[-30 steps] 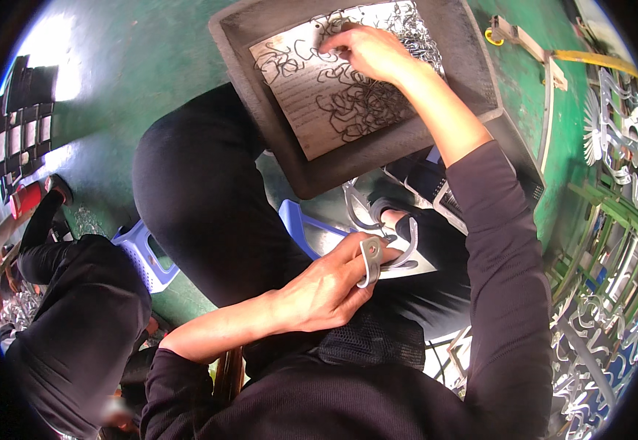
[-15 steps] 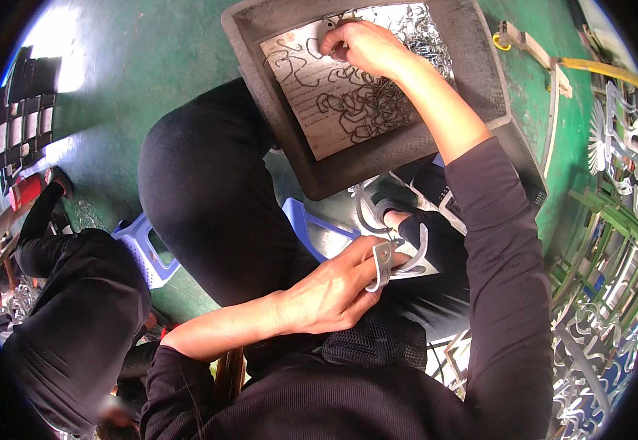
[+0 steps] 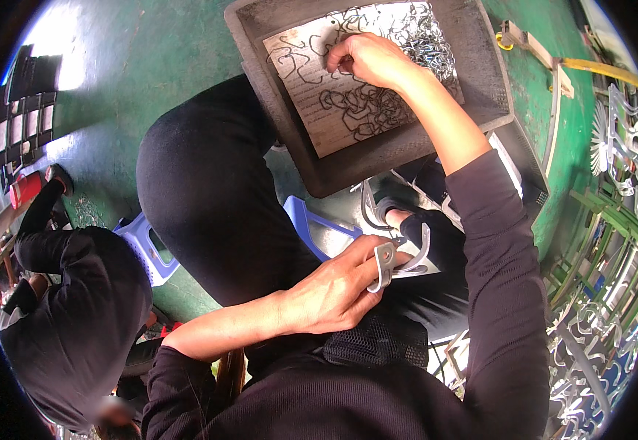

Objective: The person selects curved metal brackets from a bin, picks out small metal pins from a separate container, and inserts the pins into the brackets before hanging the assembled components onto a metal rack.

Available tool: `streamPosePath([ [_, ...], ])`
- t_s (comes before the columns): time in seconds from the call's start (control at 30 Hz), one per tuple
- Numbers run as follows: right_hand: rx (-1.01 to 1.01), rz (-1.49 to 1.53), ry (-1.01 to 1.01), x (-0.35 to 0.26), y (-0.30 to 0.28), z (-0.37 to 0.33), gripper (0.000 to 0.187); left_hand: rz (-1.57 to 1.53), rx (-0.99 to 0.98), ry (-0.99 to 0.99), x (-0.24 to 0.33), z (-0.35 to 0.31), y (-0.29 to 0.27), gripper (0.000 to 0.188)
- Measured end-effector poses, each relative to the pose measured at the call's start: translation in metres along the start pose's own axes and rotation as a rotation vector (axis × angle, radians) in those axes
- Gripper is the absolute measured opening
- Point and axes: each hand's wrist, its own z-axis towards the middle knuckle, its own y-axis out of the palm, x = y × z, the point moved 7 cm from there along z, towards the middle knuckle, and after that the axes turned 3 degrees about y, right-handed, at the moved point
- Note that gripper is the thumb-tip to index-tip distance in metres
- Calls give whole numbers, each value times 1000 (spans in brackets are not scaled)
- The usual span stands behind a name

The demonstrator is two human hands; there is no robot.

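My left hand (image 3: 334, 290) is over my lap, closed on a curved grey metal clamp (image 3: 400, 257). Up ahead, my right hand (image 3: 367, 60) reaches into a dark grey tray (image 3: 275, 95) that rests on my knee, with its fingertips pinched on thin bent wire pieces (image 3: 356, 110). Those pieces lie on a pale sheet of card (image 3: 312, 121) in the tray. A heap of shiny wire clips (image 3: 425, 44) fills the tray's far right corner.
Another person in black (image 3: 77, 315) crouches at my lower left beside a small blue plastic stool (image 3: 143, 246). The floor (image 3: 128, 81) is green. Several silver metal parts (image 3: 612, 315) are stacked at the right, and dark trays (image 3: 22, 110) stand at the far left.
My left hand with the clamp has shifted slightly right. My right hand has kept picking among the wire pieces in the tray, which sits a little further right in view.
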Motion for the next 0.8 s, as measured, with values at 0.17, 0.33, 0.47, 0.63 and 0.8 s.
streamPosePath([
  [0.17, 119, 34, -50, -8, 2, 0, 30, 49, 35, 85, 5, 0, 0, 42],
  [0.33, 18, -5, -107, -25, 14, 2, 28, 32, 40, 84, 4, -2, 0, 43],
  [0.47, 63, -12, -19, -11, 4, 8, 36, 41, 36, 88, 5, -3, 0, 44],
  [0.63, 199, -36, 61, -2, -12, 8, 17, 42, 20, 89, 4, -2, 0, 44],
  [0.8, 2, 1, 134, 12, -15, 3, 21, 45, 25, 63, 4, 0, -4, 44],
])
